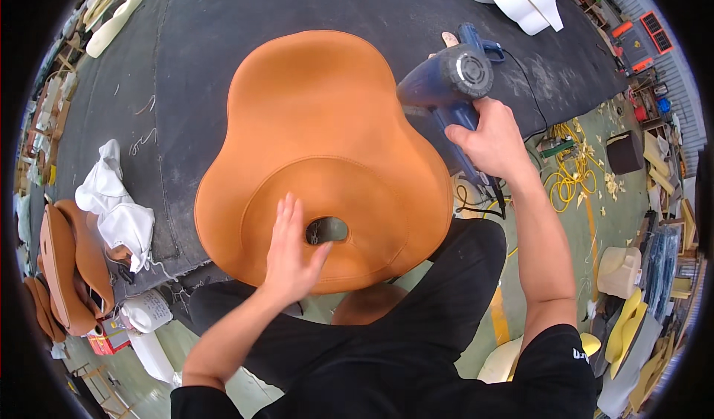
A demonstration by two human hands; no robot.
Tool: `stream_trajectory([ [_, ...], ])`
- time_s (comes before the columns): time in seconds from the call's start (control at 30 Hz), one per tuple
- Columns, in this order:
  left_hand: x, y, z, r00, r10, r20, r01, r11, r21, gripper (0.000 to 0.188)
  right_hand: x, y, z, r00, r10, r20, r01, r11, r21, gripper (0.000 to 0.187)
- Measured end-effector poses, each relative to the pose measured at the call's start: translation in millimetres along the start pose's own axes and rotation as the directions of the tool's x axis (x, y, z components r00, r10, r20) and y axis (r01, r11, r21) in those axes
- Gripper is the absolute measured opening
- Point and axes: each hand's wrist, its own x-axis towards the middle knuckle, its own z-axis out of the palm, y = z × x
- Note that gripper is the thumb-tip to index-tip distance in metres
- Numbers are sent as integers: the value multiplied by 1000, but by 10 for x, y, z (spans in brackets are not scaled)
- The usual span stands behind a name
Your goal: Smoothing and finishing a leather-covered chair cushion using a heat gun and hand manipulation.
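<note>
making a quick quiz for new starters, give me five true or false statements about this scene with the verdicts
1. The right hand holds a blue heat gun. True.
2. The left hand is clenched in a fist. False: it is open, with its fingers extended over the orange-brown seat piece.
3. The seat piece has one hole through its lower half. True.
4. The crumpled white cloth lies to the right of the seat piece. False: it lies to the left.
5. A tangled yellow cord lies on the green floor at the right. True.
</note>
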Motion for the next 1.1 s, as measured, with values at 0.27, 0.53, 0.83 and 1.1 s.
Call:
stream_trajectory([
  [0.27, 1510, 27, 324, 937, 278, 211, -339, 870, 358, 91, 138, 149, 177, 982, -159, -97, 141, 975, -173, 39],
  [0.53, 2477, 113, 747, 797, 549, 251, -600, 678, 425, 86, -8, 268, -35, 958, -81, -277, 21, 977, -212, 38],
  [0.83, 2524, -855, 34, 910, 158, 384, -358, 766, 534, 88, -275, 543, -496, 920, 278, -275, -294, 955, -20, 21],
  [1.1, 2775, 293, 376, 810, 570, 138, -562, 688, 459, 80, -358, 563, -360, 917, 271, -293, -246, 962, 120, 24],
])
